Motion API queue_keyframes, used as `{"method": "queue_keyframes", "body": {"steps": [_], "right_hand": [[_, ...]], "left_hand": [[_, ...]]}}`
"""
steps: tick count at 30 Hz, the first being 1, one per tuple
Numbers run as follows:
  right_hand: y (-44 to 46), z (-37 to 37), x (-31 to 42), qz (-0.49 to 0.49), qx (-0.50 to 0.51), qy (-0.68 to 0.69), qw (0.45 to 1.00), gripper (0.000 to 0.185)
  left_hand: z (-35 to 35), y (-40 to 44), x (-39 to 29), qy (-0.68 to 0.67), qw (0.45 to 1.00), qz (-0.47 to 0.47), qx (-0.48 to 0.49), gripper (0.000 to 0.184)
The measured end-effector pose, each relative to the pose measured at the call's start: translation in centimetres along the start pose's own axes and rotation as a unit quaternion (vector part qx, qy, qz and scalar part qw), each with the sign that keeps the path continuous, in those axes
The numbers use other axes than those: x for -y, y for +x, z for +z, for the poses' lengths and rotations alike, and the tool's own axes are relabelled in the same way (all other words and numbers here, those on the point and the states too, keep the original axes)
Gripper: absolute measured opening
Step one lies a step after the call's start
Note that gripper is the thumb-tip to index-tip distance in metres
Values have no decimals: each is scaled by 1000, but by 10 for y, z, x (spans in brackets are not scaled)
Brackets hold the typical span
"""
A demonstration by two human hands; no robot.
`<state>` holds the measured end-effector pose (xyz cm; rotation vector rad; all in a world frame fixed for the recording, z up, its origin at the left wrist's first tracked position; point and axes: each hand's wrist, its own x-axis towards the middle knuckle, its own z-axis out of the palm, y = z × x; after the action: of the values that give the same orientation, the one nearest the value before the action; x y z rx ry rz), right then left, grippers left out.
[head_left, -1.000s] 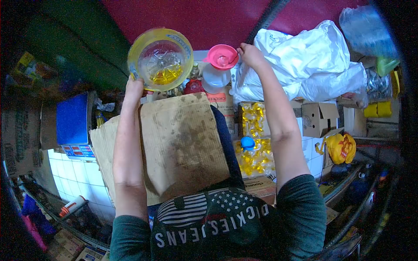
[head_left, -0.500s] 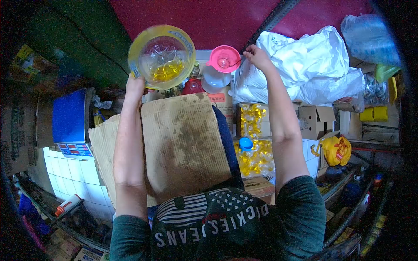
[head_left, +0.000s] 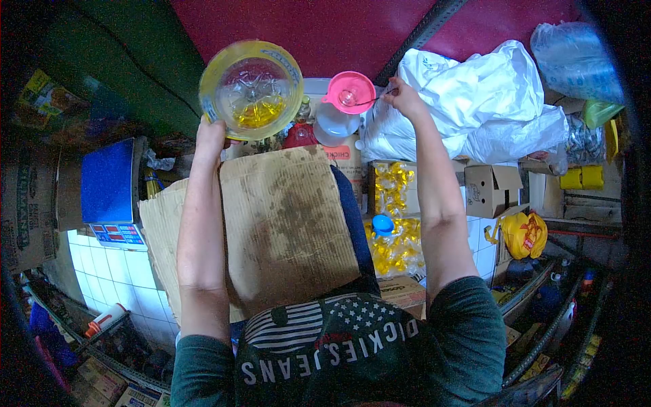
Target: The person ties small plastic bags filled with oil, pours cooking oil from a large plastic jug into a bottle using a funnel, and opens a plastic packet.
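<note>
My left hand point(head_left: 211, 136) is closed on the lower left edge of a large round clear container point(head_left: 207, 102) with a yellow rim, tilted so that yellow liquid point(head_left: 259, 112) pools low inside it. On the right, my right hand point(head_left: 407, 100) pinches the end of a thin dark rod point(head_left: 380, 100). That rod reaches into a pink funnel point(head_left: 351, 80), whose tip is hidden. Below the funnel is a translucent white container point(head_left: 333, 127). A stained cardboard sheet point(head_left: 291, 224) lies over my lap.
Small bags of yellow liquid point(head_left: 397, 258) fill boxes to the right, with a blue cup-like piece point(head_left: 382, 225) on top. White plastic bags point(head_left: 475, 95) are piled beyond my right hand. A blue scale point(head_left: 108, 180) stands at the left, and a metal post point(head_left: 420, 41) slants behind the funnel.
My right hand has shifted slightly right and toward me, with the rod still in the funnel. The container in my left hand has barely moved.
</note>
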<state>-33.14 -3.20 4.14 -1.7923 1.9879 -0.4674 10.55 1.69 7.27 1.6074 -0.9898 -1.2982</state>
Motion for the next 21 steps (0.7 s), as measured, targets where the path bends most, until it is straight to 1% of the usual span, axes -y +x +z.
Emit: {"method": "queue_keyframes", "body": {"steps": [6, 9, 12, 15, 18, 21], "right_hand": [[-6, 3, -5, 32, 12, 45, 998, 62], [-16, 3, -4, 26, -11, 46, 999, 47], [-10, 5, -12, 81, 34, 48, 995, 30], [-8, 6, -7, 55, -2, 43, 998, 23], [-5, 4, 8, -4, -47, -3, 999, 26], [-6, 0, 27, -21, -51, -12, 998, 27]], "left_hand": [[-4, 10, 10, 8, 1000, -11, 3, 34], [-5, 12, 12, 12, 1000, -18, 2, 34], [-5, 13, 13, 3, 1000, -18, 2, 33], [-3, 8, 7, 5, 1000, -4, 0, 33], [-2, 8, 5, 12, 1000, 8, -5, 35], [7, 10, -4, -17, 998, 58, -21, 38]]}}
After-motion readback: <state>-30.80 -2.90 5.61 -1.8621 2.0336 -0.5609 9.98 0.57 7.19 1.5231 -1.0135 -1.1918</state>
